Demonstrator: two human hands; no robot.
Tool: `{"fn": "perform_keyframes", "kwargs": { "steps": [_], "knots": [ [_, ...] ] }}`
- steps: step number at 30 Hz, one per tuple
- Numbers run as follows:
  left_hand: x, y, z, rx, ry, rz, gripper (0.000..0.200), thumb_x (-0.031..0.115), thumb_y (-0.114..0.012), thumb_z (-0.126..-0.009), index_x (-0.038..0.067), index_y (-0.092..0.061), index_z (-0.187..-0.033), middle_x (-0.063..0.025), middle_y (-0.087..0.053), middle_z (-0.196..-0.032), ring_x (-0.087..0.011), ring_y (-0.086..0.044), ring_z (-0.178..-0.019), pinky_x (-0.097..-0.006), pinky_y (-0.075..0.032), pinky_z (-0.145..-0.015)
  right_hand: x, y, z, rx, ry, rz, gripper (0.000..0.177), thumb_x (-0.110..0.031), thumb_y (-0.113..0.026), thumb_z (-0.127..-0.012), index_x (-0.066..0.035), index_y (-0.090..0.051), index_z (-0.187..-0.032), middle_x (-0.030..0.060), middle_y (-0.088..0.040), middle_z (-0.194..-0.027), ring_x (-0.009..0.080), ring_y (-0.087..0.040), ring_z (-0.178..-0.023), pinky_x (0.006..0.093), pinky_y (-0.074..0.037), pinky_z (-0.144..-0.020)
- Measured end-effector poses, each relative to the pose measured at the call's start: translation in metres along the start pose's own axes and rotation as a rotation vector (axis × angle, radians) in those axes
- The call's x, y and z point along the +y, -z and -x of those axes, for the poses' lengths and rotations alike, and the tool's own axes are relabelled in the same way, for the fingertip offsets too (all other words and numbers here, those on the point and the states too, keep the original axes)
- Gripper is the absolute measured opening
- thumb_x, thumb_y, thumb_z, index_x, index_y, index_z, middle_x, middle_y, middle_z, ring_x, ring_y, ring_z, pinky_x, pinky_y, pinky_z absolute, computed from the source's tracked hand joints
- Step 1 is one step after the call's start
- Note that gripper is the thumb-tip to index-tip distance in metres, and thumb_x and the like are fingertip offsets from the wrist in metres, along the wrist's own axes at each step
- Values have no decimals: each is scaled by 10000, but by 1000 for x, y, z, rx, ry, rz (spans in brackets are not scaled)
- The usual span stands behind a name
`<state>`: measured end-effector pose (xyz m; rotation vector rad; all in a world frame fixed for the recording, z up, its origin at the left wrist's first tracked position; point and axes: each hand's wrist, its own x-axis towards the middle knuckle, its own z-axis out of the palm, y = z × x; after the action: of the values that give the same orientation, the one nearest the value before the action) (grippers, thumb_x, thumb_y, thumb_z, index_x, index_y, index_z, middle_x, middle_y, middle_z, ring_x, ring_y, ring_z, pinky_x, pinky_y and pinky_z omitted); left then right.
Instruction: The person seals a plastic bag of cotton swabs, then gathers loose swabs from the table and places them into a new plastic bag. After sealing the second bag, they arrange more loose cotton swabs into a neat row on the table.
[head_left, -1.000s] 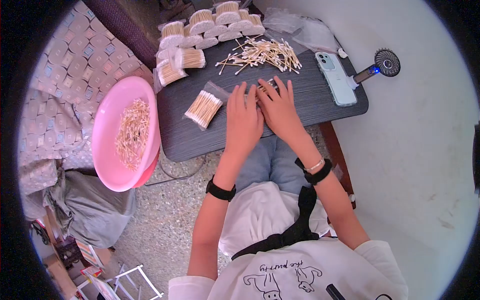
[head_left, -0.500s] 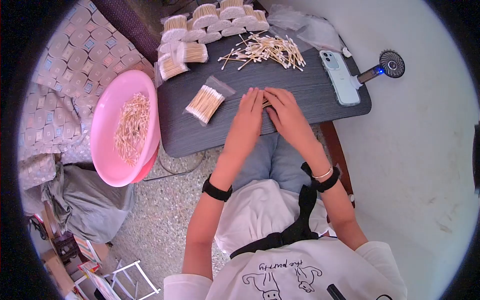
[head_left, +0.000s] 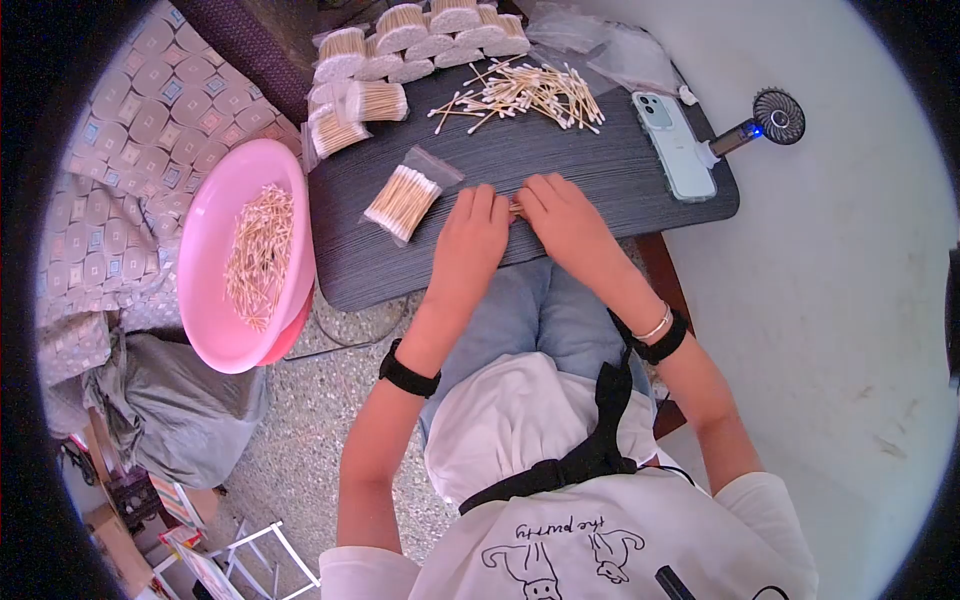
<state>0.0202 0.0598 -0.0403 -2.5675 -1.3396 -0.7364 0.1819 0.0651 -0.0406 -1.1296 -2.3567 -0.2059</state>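
Note:
My left hand (head_left: 474, 232) and my right hand (head_left: 562, 215) are side by side near the front edge of the dark table, fingers curled round a small bunch of cotton swabs (head_left: 516, 209). Only a little of the bunch shows between them. Left of my hands lies a clear bag of cotton swabs (head_left: 403, 202). Beyond them is a loose pile of cotton swabs (head_left: 530, 92), some crossing each other. Several packed bundles of swabs (head_left: 400, 30) are stacked at the table's back left.
A pink basin (head_left: 203, 290) with many loose swabs stands left of the table (head_left: 345, 275). A phone (head_left: 680, 155) lies at the right, beside a small fan (head_left: 778, 116). Clear plastic bags (head_left: 635, 62) lie at the back right, near a white wall.
Both hands have moved slightly left and closer to the front edge, and their fingers are more curled. The view has shifted slightly.

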Motion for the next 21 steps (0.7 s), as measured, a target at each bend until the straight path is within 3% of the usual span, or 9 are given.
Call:
{"fn": "perform_keyframes", "kwargs": {
  "steps": [10, 16, 21],
  "knots": [
    [-5, -4, -2, -50, -82, -100, 137, 104, -538, -745, 55, -498, -866, -69, -455, -842, -194, -488, -819, -277, -447, -730, 1, 3, -1, -33, 27, -17, 160, -127, -555, -717, -57, -540, -861, 64, -486, -854, 208, -509, -838, 316, -456, -742],
    [-9, -4, -2, -67, -101, -83, 114, 118, -527, -763, 66, -491, -858, -64, -455, -833, -197, -484, -831, -296, -421, -731, 2, 3, -2, -45, 65, 77, 160, -147, -547, -730, -68, -521, -866, 57, -476, -847, 205, -500, -845, 306, -439, -749],
    [-10, 0, -3, -146, -107, -33, 150, 141, -515, -832, 24, -482, -921, -110, -460, -882, -248, -480, -861, -338, -421, -755, 4, 0, -2, -46, 99, 122, 146, -165, -519, -755, -65, -513, -862, 60, -481, -864, 205, -491, -856, 308, -424, -755]
  ]
}}
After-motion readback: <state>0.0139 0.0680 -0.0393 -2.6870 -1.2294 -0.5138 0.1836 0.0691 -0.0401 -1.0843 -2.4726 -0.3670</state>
